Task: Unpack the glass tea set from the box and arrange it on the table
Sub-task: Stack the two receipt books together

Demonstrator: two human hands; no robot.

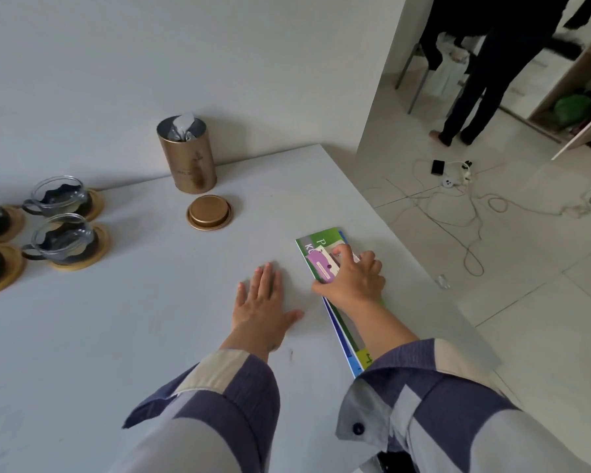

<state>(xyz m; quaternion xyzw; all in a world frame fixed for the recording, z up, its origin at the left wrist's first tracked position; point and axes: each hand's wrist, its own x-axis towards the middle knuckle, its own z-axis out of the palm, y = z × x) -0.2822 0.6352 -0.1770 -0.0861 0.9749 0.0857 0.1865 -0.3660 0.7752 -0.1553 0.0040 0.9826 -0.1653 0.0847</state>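
Several glass tea cups [61,194] with dark handles stand on round wooden coasters [98,245] at the left of the white table [116,336]; some are cut off by the left edge. A flattened green, blue and purple box [321,249] lies near the table's right edge. My right hand [354,281] rests on it with fingers curled over a small card on its top. My left hand [263,302] lies flat on the table just left of the box, fingers straight.
A gold tin [188,157] with a foil bag inside stands at the back by the wall, its gold lid [209,212] lying in front. Beyond the table's right edge are floor cables [471,213], a power strip and a standing person [485,73].
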